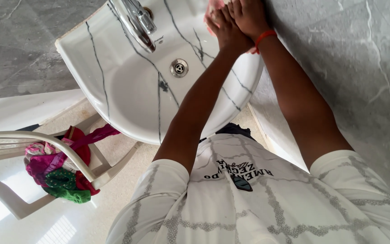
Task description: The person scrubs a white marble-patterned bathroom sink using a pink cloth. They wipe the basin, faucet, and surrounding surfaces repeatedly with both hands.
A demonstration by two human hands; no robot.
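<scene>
Head view, looking steeply down. Both arms reach forward over a white washbasin point(113, 86) veined with dark lines. The left hand point(226, 29) and right hand point(249, 16) lie pressed together at the far rim of the basin, close against the grey marbled wall point(339, 68). Under them shows a pink cloth point(213, 9); only a small edge is visible at the frame's top, so its long axis and the way it points cannot be told. The fingers of both hands lie flat and close together over the cloth; whether they grip it cannot be told. An orange band point(262, 38) circles the right wrist.

Around: a chrome tap point(136, 20) stands at the basin's back edge, its spout angled down toward the bowl, left of the hands and apart from them. The metal drain point(178, 68) sits in the bowl, between tap and forearms. The left forearm crosses the bowl and hides part of its near rim.

Below left, a white plastic chair point(32, 140) stands on the pale floor, carrying a heap of pink, red and green clothes point(59, 167), well apart from the hands. The person wears a white patterned shirt point(249, 203).
</scene>
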